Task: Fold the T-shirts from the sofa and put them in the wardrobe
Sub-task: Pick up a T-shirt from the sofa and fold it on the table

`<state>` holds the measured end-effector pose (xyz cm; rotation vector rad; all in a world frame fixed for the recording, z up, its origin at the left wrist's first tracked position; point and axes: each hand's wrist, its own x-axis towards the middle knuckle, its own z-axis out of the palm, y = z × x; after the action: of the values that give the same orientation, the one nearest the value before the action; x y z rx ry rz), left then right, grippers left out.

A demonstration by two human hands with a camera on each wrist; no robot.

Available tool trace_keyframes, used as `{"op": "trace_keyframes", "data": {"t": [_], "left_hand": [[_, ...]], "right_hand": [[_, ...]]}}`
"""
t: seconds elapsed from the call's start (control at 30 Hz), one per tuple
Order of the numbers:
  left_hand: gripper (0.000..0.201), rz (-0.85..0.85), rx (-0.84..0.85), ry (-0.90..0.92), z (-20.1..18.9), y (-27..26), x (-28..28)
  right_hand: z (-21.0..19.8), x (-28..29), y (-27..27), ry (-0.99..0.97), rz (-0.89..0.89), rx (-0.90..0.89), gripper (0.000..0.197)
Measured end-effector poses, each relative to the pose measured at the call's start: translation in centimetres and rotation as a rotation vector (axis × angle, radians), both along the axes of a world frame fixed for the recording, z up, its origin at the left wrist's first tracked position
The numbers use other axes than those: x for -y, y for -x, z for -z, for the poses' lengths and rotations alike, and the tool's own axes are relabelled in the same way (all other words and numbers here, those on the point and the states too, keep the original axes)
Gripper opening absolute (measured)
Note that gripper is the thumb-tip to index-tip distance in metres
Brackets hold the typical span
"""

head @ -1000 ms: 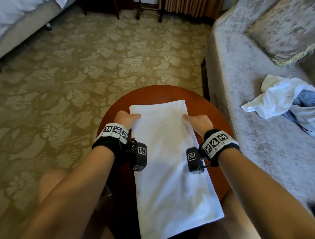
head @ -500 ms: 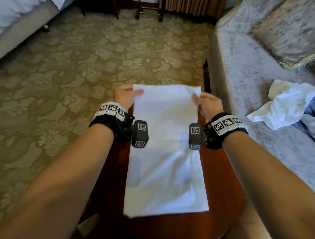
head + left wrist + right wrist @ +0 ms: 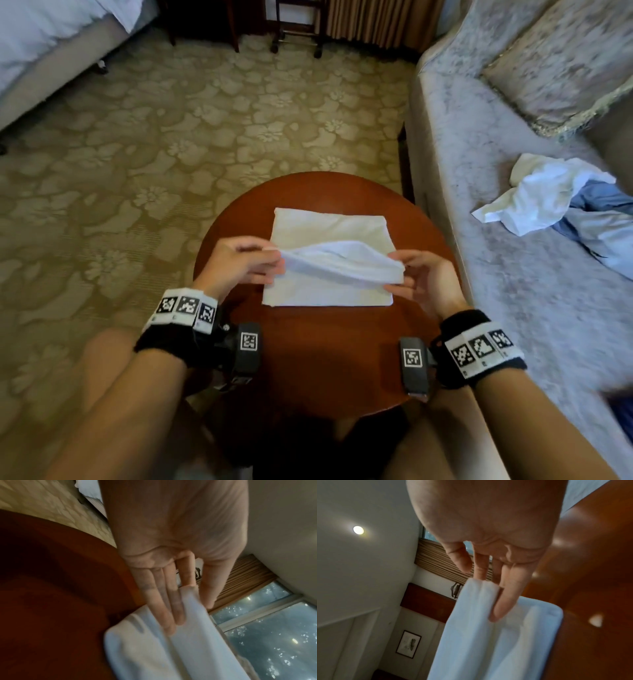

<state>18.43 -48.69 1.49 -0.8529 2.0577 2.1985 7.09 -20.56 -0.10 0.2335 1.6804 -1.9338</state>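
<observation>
A: Head view, and the white folded T-shirt (image 3: 329, 270) lies on the round reddish-brown wooden table (image 3: 329, 359), a raised fold lifted across its middle.

B: Left hand (image 3: 236, 263) pinches that fold's left end, right hand (image 3: 423, 279) pinches the right end (thumb above, fingers (image 3: 505, 601) beneath the cloth).

A: Edges?

B: Bare tabletop shows on every side, widest at the near rim.

A: Over on the grey patterned sofa (image 3: 479, 192), a crumpled white and blue heap of clothes (image 3: 561, 202), well apart from the table.

B: Floral beige carpet (image 3: 144, 164) lies open to the left.
</observation>
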Motion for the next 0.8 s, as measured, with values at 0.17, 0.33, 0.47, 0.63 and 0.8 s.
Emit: {"op": "trace_keyframes", "data": {"t": [0.17, 0.33, 0.47, 0.63, 0.8], "left_hand": [[0.023, -0.074, 0.131, 0.018, 2.5, -1.9, -1.6], [0.035, -0.084, 0.152, 0.151, 2.0, -1.5, -2.3], [0.040, -0.007, 0.146, 0.202, 2.3, -2.2, -2.0], [0.037, 0.287, 0.268, 0.601, 3.9, -3.4, -2.5], [0.038, 0.238, 0.229, 0.529, 3.7, -3.0, -2.2]], "right_hand": [[2.6, 0.0, -2.8, -0.300, -0.010, -0.100, 0.014], [1.9, 0.3, -2.8, -0.411, 0.056, -0.199, 0.035], [2.1, -0.6, -2.7, -0.419, 0.018, -0.222, 0.038], [3.8, -0.9, -2.9, -0.634, -0.137, -0.258, 0.037], [3.4, -1.1, -2.2, -0.643, -0.137, -0.222, 0.043]]}}
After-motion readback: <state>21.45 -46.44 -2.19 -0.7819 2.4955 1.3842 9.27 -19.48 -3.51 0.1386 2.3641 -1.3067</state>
